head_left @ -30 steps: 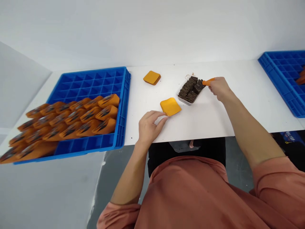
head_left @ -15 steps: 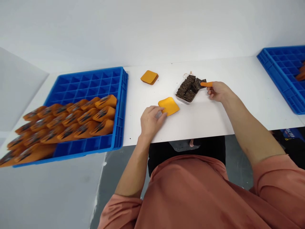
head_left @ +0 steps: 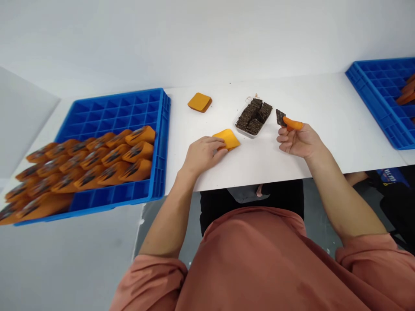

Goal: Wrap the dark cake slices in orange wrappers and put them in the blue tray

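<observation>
My right hand [head_left: 296,137], with an orange cover on one finger, pinches a dark brown square piece [head_left: 280,118] above the table, right of the container. The clear container [head_left: 252,134] holds rows of similar dark squares [head_left: 249,115]. My left hand [head_left: 205,152] grips the left edge of a yellow-orange square sheet [head_left: 228,139] near the table's front edge. Behind it lies a small stack of orange squares [head_left: 199,102], touched by neither hand.
A blue divided tray [head_left: 166,147] on the left holds several folded orange pouches [head_left: 112,171] with dark contents. Another blue tray [head_left: 372,103] with orange items stands at the right. A person's arm [head_left: 355,178] shows below the table's right part.
My right hand has drawn back from the container, lifting a dark square away from it. My left hand now covers more of the yellow-orange sheet. The view has shifted slightly.
</observation>
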`<state>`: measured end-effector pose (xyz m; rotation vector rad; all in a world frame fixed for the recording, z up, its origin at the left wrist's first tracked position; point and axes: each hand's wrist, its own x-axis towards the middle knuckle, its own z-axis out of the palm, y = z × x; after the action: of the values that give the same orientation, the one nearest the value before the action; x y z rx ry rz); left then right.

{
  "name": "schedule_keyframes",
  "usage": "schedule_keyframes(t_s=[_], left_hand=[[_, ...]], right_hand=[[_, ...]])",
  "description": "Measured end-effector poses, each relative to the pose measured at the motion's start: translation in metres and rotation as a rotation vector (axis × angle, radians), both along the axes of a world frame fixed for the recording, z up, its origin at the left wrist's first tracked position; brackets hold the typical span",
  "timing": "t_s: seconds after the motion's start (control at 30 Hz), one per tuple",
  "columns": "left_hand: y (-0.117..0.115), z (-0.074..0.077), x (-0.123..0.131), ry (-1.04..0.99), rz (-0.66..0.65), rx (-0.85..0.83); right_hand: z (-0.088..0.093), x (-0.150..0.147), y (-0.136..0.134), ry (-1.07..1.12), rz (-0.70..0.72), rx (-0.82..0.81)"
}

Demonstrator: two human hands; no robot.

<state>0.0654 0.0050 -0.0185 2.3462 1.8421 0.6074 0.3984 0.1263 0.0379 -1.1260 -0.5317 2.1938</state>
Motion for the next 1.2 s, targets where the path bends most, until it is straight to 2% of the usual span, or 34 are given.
schedule_keyframes(t_s=[0.13,0.3,0.4,0.5,0.67,0.83,1.0,1.2], left_hand=[[0.004,-0.011,-0.005,-0.007,0.007,0.055],[0.004,-0.023,-0.009,-0.128,0.122,0.185],[-0.002,-0.019,-0.009,-0.249,0.157,0.271],[-0.011,-0.007,-0.006,-0.398,0.166,0.321],[-0.03,0.018,0.009,-0.623,0.216,0.218],[-0.05,0.032,0.031,-0.901,0.183,0.076],[-0.058,0.032,0.054,-1.249,0.193,-0.023],[-0.056,0.018,0.077,-1.66,0.344,0.007]], right_hand=[[-0.004,0.004,-0.028,0.122,0.054,-0.015],[-0.009,0.003,-0.05,0.2,0.104,-0.014],[-0.008,0.001,-0.059,0.226,0.111,-0.017],[-0.006,-0.003,-0.067,0.241,0.112,-0.02],[-0.004,-0.006,-0.076,0.228,0.133,0.05],[0.0,-0.005,-0.084,0.163,0.052,0.19],[0.001,-0.007,-0.091,0.162,0.055,0.237],[-0.009,-0.023,-0.111,0.183,0.168,0.273]])
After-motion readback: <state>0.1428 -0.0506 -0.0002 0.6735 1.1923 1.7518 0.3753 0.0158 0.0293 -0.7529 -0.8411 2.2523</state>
